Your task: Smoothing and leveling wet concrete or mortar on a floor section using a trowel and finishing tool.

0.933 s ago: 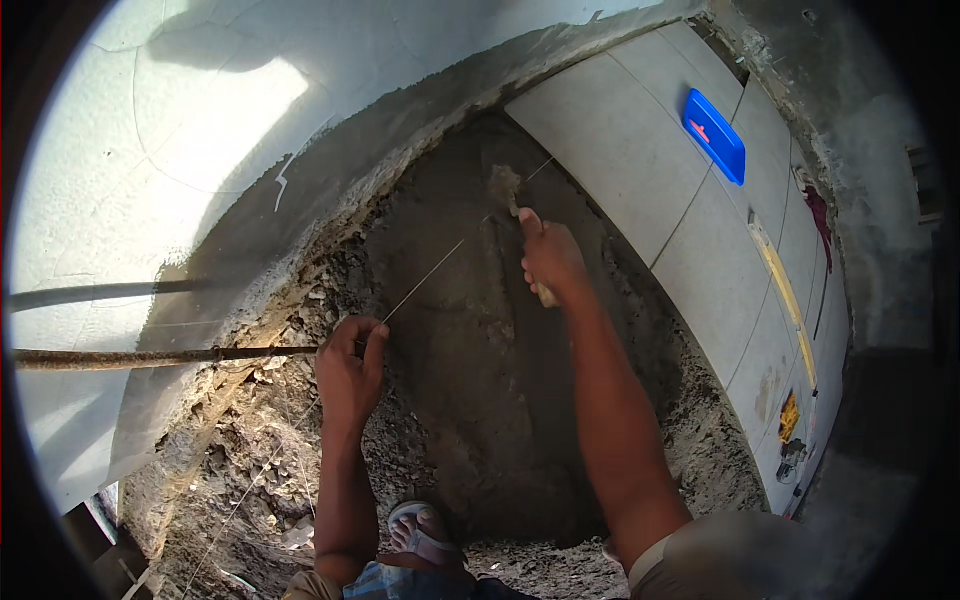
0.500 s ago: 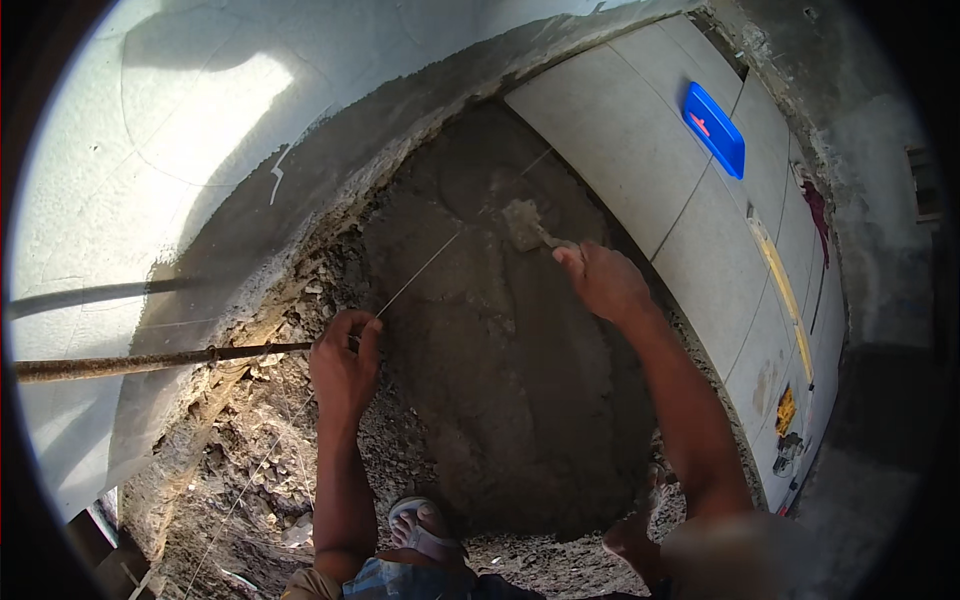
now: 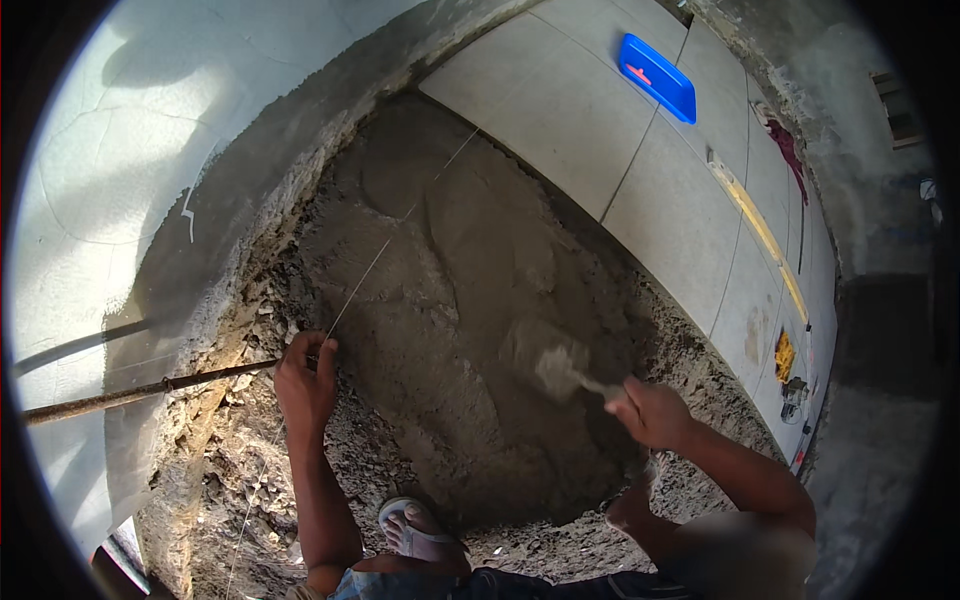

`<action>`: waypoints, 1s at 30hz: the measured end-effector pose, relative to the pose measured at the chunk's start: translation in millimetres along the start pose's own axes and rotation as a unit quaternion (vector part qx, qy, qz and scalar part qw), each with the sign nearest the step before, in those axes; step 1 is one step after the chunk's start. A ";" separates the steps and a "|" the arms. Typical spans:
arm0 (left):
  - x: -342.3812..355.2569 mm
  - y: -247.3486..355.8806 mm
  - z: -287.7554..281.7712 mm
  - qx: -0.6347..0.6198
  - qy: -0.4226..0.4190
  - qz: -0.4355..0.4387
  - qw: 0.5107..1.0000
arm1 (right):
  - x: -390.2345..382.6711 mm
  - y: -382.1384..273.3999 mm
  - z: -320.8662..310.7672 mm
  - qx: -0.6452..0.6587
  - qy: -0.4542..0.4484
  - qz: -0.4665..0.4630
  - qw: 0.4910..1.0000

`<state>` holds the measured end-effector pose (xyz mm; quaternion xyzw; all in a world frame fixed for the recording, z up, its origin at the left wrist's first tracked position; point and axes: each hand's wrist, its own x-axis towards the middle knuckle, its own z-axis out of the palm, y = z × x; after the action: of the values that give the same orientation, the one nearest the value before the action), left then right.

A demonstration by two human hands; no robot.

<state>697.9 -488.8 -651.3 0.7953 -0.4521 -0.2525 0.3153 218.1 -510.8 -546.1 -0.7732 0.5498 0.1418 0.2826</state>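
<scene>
My right hand point(image 3: 655, 412) is wrapped around the handle of a trowel point(image 3: 558, 370), its blade crusted with mortar and smeared by motion. The blade is over the near right part of a bed of wet grey mortar point(image 3: 420, 310). At the bed's left edge, my left hand point(image 3: 306, 375) pinches a thin string point(image 3: 372, 262) between thumb and fingers. That string runs up and right across the mortar toward the tiles. A rusty metal rod point(image 3: 150, 390) comes in from the left and ends at my left hand; whether the hand grips it is hidden.
Large pale floor tiles point(image 3: 560, 110) border the mortar on the right. On them lie a blue tray point(image 3: 657, 78) with a pink piece, a yellow level-like bar point(image 3: 760, 235), a yellow bundle point(image 3: 785, 354) and a dark red cloth point(image 3: 785, 150). A plastered wall point(image 3: 90, 190) stands left, above rubble.
My right hand has drawn the trowel from the far end of the mortar back toward me. The left hand keeps hold of the string. The whole view has shifted somewhat.
</scene>
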 end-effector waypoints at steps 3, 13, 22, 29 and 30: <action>-5.8 -1.0 1.8 0.013 -0.007 0.033 0.999 | -58.6 18.0 7.0 -0.077 -0.045 -0.106 0.990; -3.7 7.1 15.4 -0.001 -0.018 0.045 0.999 | 41.8 23.9 15.8 -0.167 0.145 -0.033 0.975; -9.1 8.9 11.7 0.024 -0.016 0.031 0.999 | 151.8 10.3 -37.2 -0.061 0.173 0.058 0.981; -5.7 11.1 11.9 0.008 -0.011 0.060 0.998 | 93.7 34.0 -38.5 0.217 -0.047 0.212 0.952; -5.9 10.5 10.1 0.018 -0.014 0.051 0.998 | 70.0 38.2 -32.2 0.240 -0.059 0.194 0.949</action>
<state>682.3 -490.4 -649.7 0.7728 -0.5012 -0.2391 0.3071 204.6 -592.9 -568.2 -0.5511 0.6895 0.1033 0.4585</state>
